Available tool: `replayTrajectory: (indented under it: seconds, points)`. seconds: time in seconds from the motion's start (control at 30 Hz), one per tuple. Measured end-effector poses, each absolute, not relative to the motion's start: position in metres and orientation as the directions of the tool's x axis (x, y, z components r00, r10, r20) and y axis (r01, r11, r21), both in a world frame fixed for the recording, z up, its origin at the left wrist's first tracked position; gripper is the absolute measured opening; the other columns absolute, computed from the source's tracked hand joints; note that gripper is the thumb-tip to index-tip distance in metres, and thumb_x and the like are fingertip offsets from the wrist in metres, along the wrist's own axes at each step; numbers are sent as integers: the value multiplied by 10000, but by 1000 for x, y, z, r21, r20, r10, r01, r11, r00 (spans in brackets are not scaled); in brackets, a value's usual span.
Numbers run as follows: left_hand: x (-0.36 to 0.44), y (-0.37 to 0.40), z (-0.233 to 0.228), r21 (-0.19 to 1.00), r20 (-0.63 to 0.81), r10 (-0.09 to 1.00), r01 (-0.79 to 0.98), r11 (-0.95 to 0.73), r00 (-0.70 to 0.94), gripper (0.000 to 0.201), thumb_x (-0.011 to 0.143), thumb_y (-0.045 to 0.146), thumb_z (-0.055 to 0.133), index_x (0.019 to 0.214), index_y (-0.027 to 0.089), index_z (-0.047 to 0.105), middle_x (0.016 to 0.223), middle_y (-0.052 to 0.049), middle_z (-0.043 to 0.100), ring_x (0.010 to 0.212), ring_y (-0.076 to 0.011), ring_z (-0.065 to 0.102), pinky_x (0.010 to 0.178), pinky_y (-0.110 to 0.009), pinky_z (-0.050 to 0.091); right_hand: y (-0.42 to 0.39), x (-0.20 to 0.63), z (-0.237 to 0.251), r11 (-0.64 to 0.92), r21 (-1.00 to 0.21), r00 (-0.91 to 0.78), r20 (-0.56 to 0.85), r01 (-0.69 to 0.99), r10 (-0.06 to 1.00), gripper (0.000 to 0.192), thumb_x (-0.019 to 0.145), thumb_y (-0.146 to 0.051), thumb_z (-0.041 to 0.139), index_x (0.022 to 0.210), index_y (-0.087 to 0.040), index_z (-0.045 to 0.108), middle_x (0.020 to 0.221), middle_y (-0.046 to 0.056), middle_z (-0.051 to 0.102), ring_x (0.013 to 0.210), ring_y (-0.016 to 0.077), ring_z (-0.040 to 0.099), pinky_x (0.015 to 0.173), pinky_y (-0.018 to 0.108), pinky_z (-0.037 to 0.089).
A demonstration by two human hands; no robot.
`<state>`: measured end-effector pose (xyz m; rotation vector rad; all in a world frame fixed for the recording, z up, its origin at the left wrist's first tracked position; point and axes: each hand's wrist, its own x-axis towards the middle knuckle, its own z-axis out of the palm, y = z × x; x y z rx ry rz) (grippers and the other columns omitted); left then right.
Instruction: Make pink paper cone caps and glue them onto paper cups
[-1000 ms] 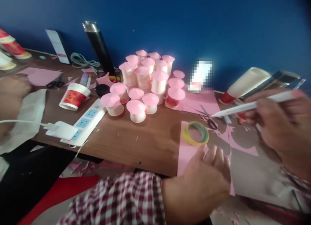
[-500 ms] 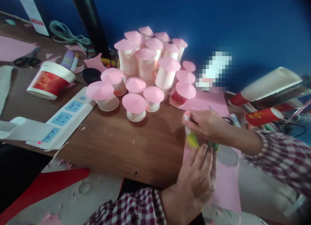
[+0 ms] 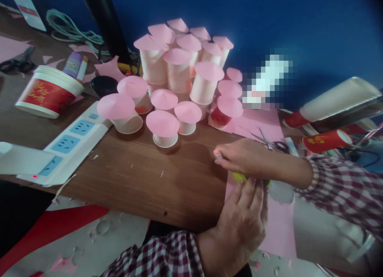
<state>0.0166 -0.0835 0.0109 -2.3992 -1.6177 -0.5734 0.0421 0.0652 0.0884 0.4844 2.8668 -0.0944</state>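
Note:
My right hand (image 3: 239,158) is closed round a slim white pen (image 3: 218,154) with an orange-pink end. Below it, my left hand (image 3: 243,213) lies flat with its fingers stretched out, pressing on a yellow-green round thing (image 3: 239,176). Both hands cover most of that thing, so its kind cannot be made out. Under it is a pink paper sheet (image 3: 279,229) with a round hole cut in it, hanging over the table's edge. The pen's writing tip is hidden by my right hand.
Several paper cups with pink cone tops (image 3: 163,124) stand at the back. A white power strip (image 3: 72,143), a red-and-white paper tub (image 3: 49,92) and scissors (image 3: 19,63) are on the left. More scissors (image 3: 271,143) and a red cup (image 3: 327,141) lie right.
My right hand has shifted left with the pen, which now tilts and shows less of its length. My left hand stays in place. The view has swung slightly.

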Motion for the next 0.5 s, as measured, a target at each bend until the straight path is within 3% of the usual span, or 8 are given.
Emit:
replayTrajectory:
  seconds: [0.13,0.5]
  points:
    - [16,-85,11,51,412,846,918,-393,339,487,887,216,318,1343,65,399,1393,-130,414,1312,-280,327,1089,-436,270,68,41,88,951,-38,-927,-235,308,291,197,907,-338,436,798,-196,519,683,-3,625,551,134,526,490,268,189]
    - [15,-82,8,30,432,815,897,-441,386,452,901,203,322,1315,63,436,1357,-128,462,1273,-258,396,1035,-391,361,94,53,82,890,67,-874,-172,451,455,254,911,-359,364,839,-178,527,664,38,614,513,147,480,492,263,185]
